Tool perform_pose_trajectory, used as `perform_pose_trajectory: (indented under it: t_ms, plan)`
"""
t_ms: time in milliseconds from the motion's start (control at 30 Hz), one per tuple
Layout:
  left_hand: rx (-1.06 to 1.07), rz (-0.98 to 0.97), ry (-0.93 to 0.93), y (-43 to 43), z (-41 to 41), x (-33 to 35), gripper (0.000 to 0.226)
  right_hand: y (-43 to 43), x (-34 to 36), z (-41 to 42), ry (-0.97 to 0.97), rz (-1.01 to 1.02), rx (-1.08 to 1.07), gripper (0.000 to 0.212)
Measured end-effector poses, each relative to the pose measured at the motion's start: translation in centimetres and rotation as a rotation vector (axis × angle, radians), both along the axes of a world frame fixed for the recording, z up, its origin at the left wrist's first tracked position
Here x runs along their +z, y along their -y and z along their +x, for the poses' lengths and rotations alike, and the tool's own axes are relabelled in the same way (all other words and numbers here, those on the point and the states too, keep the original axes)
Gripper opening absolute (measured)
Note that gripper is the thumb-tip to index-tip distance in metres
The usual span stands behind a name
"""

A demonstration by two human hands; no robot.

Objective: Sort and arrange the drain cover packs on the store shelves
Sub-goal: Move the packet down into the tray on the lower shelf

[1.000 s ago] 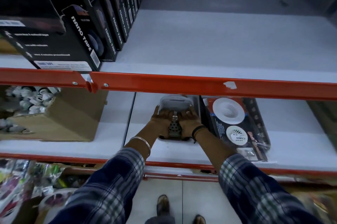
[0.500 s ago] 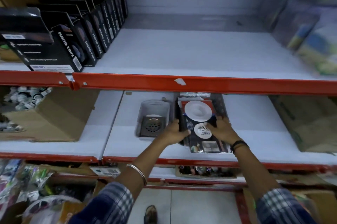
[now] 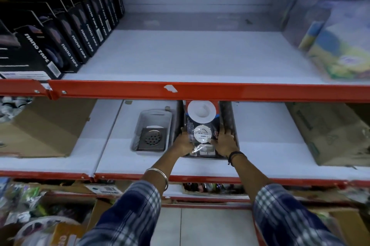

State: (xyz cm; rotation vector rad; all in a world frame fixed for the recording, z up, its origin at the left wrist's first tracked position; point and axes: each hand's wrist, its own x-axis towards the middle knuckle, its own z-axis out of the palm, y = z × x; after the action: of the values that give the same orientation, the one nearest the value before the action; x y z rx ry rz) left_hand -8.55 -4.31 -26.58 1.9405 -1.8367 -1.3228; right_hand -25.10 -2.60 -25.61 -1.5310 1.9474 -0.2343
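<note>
A dark pack with a round white drain cover [image 3: 202,123] lies flat on the middle white shelf [image 3: 260,139], its top partly hidden behind the orange shelf rail [image 3: 200,92]. My left hand [image 3: 184,143] grips its left edge and my right hand [image 3: 225,142] presses on its right edge. It seems to top a stack of like packs. Just left of it lies a clear pack with a square metal drain cover [image 3: 153,135], untouched.
Black nano tape boxes [image 3: 66,45] line the upper shelf's left side; colourful soft packs [image 3: 340,45] sit at its right. Cardboard boxes stand on the middle shelf at the left [image 3: 44,127] and right [image 3: 328,133]. Mixed goods fill the lower shelf.
Both hands left the square metal cover pack and took the round white cover pack. That pack has shifted a little further back on the shelf, next to the square one.
</note>
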Motion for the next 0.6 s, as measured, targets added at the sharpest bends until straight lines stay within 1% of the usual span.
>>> perform_pose_trajectory:
  t_ms: [33,67,100,133,167,200,233,300,333,367,467,533,600]
  plan:
    - [-0.008,-0.028,-0.006,0.0,0.2,0.2,0.074,-0.6,0.4,0.3,-0.055,-0.038,-0.017,0.085]
    - [0.003,-0.086,-0.008,-0.2,0.6,0.7,0.062,-0.9,0.5,0.5,-0.106,-0.099,-0.024,0.08]
    - [0.012,-0.171,-0.008,-0.5,1.2,1.2,0.05,-1.3,0.6,0.6,-0.136,-0.156,-0.026,0.076]
    - [0.021,-0.286,0.034,-0.8,2.1,1.7,0.041,-1.8,0.7,0.7,-0.149,-0.219,-0.018,0.071]
    - [0.024,-0.418,0.103,-1.1,3.1,1.9,0.037,-2.1,0.8,0.8,-0.119,-0.254,0.011,0.064]
    - [0.029,-0.505,0.194,-1.6,4.4,2.1,0.036,-2.6,0.8,1.1,-0.055,-0.292,0.068,0.056]
    - [0.037,-0.55,0.275,-2.2,6.0,1.7,0.038,-3.3,1.0,1.6,0.007,-0.294,0.142,0.047]
    - [0.071,-0.465,0.403,-3.2,8.4,0.9,0.042,-4.2,0.9,2.1,0.026,-0.241,0.313,0.035]
    - [0.06,-0.384,0.451,-3.7,9.6,0.3,0.043,-4.7,0.7,2.4,0.002,-0.216,0.377,0.032]
    - [0.015,-0.343,0.495,-4.4,10.7,-0.2,0.043,-5.3,0.7,2.8,-0.03,-0.196,0.408,0.031]
    - [-0.195,-0.33,0.616,-5.6,12.2,-1.3,0.036,-6.4,0.1,3.3,-0.135,-0.226,0.424,0.037]
    - [-0.264,-0.337,0.666,-6.4,12.4,-1.0,0.035,-6.9,0.1,3.8,-0.183,-0.221,0.41,0.041]
    - [-0.311,-0.339,0.698,-7.4,12.6,-0.5,0.034,-7.5,0.5,4.2,-0.188,-0.202,0.393,0.041]
